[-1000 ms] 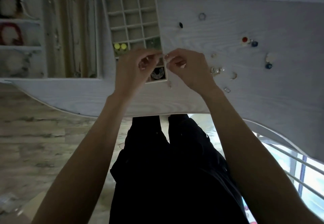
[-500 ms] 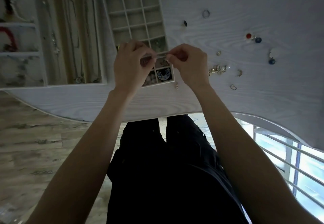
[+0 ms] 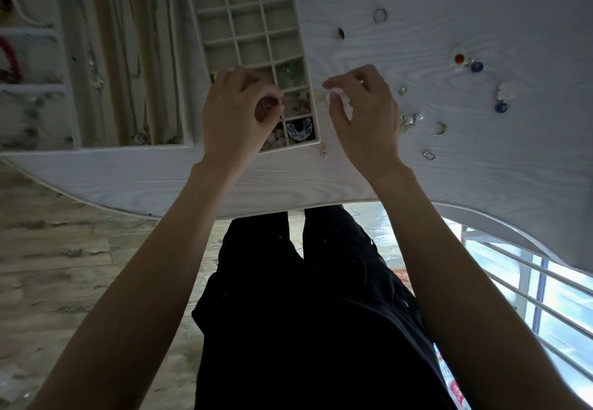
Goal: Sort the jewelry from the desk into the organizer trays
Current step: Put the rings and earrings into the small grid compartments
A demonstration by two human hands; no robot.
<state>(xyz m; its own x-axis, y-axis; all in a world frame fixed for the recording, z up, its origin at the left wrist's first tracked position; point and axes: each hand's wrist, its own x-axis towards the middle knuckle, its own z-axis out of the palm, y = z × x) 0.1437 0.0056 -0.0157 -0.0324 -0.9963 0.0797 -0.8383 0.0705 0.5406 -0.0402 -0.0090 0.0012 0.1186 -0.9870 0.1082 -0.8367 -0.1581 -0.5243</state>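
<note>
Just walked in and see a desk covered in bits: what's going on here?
A person is sorting jewelry into trays. The left hand is curled over the grid tray, the right hand beside it over the desk; what either holds is unclear. Several small pieces, including a ring, remain loose.

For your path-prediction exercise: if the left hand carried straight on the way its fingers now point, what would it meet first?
The left hand points right and slightly away, over the grid tray. It would probably first meet the compartment of pale beads, though its height above the tray is unclear.
</note>
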